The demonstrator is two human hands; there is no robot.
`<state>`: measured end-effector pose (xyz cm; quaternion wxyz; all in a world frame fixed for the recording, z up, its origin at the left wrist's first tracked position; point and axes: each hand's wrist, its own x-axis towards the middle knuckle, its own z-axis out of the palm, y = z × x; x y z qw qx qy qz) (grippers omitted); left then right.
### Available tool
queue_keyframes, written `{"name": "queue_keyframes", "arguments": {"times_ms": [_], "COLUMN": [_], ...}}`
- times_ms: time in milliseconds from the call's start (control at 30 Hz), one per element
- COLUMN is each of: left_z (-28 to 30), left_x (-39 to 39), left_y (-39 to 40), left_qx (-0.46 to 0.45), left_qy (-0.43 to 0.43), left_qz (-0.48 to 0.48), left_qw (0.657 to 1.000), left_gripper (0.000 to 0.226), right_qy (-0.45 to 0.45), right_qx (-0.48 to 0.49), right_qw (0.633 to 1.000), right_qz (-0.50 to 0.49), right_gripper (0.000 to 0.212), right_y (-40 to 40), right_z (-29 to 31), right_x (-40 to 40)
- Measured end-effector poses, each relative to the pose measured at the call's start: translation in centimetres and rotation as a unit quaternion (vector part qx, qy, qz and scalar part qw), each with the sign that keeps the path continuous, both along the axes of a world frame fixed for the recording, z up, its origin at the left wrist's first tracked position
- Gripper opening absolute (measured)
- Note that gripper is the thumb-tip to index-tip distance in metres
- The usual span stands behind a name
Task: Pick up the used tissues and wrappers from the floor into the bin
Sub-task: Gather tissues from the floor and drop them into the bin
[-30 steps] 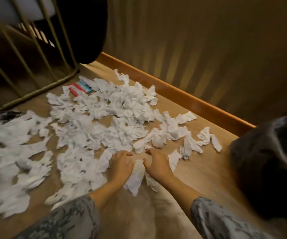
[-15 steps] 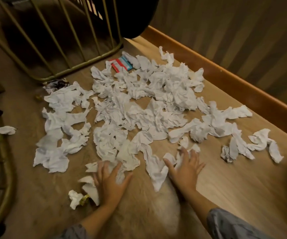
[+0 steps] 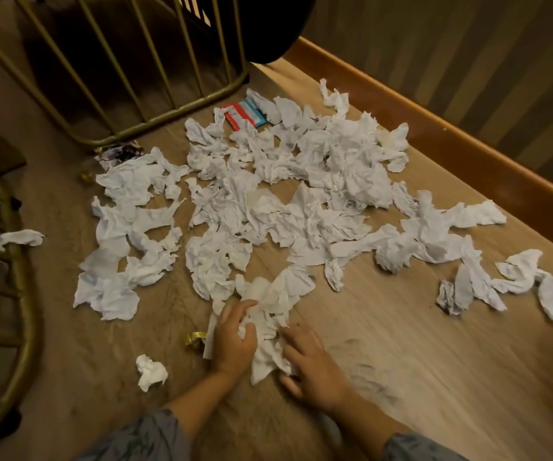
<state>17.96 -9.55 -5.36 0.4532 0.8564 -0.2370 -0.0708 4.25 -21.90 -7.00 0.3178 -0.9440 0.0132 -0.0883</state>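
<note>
A wide spread of crumpled white tissues (image 3: 278, 194) covers the wooden floor. My left hand (image 3: 233, 341) curls its fingers into a bunch of tissues (image 3: 268, 327) at the near edge of the spread. My right hand (image 3: 311, 364) presses flat against the same bunch from the right. A red and blue wrapper (image 3: 243, 115) lies at the far side near the gold frame. A dark shiny wrapper (image 3: 120, 152) and a small gold wrapper (image 3: 195, 337) lie on the floor too. A lone tissue ball (image 3: 150, 371) sits left of my left forearm. No bin is in view.
A gold metal chair frame (image 3: 155, 104) stands at the back, another gold frame (image 3: 19, 294) curves along the left with a tissue (image 3: 19, 237) beside it. A wooden skirting board (image 3: 434, 128) runs along the striped wall on the right. Bare floor lies to the near right.
My hands, spread apart and flat half a second ago, have come together and gathered tissues into a bunch between them. The view has swung left, so the dark object at right is gone.
</note>
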Motion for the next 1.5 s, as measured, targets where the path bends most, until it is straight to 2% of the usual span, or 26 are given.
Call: {"name": "queue_keyframes", "arguments": {"times_ms": [100, 167, 267, 300, 333, 433, 500, 533, 600, 633, 700, 733, 867, 967, 1067, 1133, 1267, 1333, 1400, 1500], "left_z": [2.7, 4.7, 6.5, 6.5, 6.3, 4.7, 2.6, 1.5, 0.1, -0.2, -0.7, -1.0, -2.1, -1.2, 1.2, 3.6, 11.1, 14.9, 18.6, 24.0], "left_x": [0.2, 0.3, 1.4, 1.8, 2.0, 1.5, 0.7, 0.3, -0.6, -1.0, -1.7, -1.8, -0.8, -0.4, 0.3, 0.9, 2.0, 2.1, 1.8, 0.3], "left_y": [-2.2, -3.8, -5.4, -5.7, -5.9, -5.8, -4.8, -3.9, -2.0, -1.2, 0.2, 0.8, 1.6, 0.9, -0.4, -2.2, -8.7, -12.1, -15.5, -20.2], "left_qx": [-0.091, -0.167, -0.244, -0.247, -0.238, -0.153, -0.038, 0.048, 0.210, 0.260, 0.283, 0.265, 0.121, 0.079, 0.018, -0.015, -0.091, -0.131, -0.179, -0.237], "left_qy": [0.094, 0.204, 0.331, 0.347, 0.343, 0.218, 0.056, -0.035, -0.146, -0.165, -0.175, -0.173, -0.123, -0.076, 0.020, 0.003, -0.088, -0.090, -0.064, -0.028], "left_qz": [0.103, 0.179, 0.275, 0.279, 0.266, 0.151, 0.041, -0.006, -0.069, -0.087, -0.100, -0.099, -0.089, -0.122, -0.116, -0.130, -0.184, -0.183, -0.178, -0.195], "left_qw": [0.986, 0.948, 0.869, 0.861, 0.869, 0.952, 0.997, 0.998, 0.964, 0.947, 0.938, 0.943, 0.981, 0.986, 0.993, 0.991, 0.975, 0.970, 0.965, 0.951], "left_gripper": [0.026, 0.027, 0.029, 0.030, 0.033, 0.029, 0.021, 0.029, 0.050, 0.057, 0.059, 0.053, 0.031, 0.028, 0.024, 0.017, 0.017, 0.027, 0.032, 0.022], "right_qy": [0.002, 0.029, -0.003, 0.000, 0.016, 0.069, 0.107, 0.117, 0.099, 0.084, 0.044, 0.021, -0.028, 0.005, 0.046, 0.050, 0.058, 0.037, -0.011, -0.113], "right_qx": [0.098, 0.152, 0.098, 0.072, 0.046, -0.050, -0.085, -0.097, -0.095, -0.081, -0.066, -0.068, -0.078, -0.023, 0.028, 0.013, -0.099, -0.170, -0.207, -0.207], "right_qw": [0.988, 0.963, 0.947, 0.945, 0.946, 0.967, 0.978, 0.981, 0.987, 0.990, 0.993, 0.994, 0.990, 0.988, 0.979, 0.978, 0.984, 0.980, 0.973, 0.953], "right_qz": [-0.118, -0.222, -0.307, -0.318, -0.321, -0.241, -0.155, -0.119, -0.083, -0.079, -0.083, -0.085, -0.111, -0.152, -0.199, -0.204, -0.135, -0.091, -0.103, -0.191], "right_gripper": [0.009, 0.018, 0.040, 0.045, 0.049, 0.058, 0.059, 0.056, 0.048, 0.045, 0.035, 0.029, 0.027, 0.015, 0.019, 0.022, 0.013, 0.011, 0.006, 0.005], "right_y": [-0.9, -2.2, -4.7, -5.5, -6.2, -7.1, -6.4, -5.9, -4.8, -4.5, -4.1, -4.1, -4.5, -4.7, -5.6, -6.8, -11.4, -13.7, -16.1, -18.9], "right_z": [1.5, 2.9, 3.9, 4.0, 4.2, 3.8, 2.9, 2.4, 1.6, 1.2, 0.7, 0.6, 0.3, 0.8, 2.3, 4.1, 11.5, 16.6, 21.5, 27.3], "right_x": [0.3, 0.8, 2.1, 2.6, 3.2, 4.2, 4.3, 4.0, 2.9, 2.0, 0.3, -0.3, -1.0, -0.7, -0.3, 0.4, 3.0, 3.7, 3.3, 0.4]}}
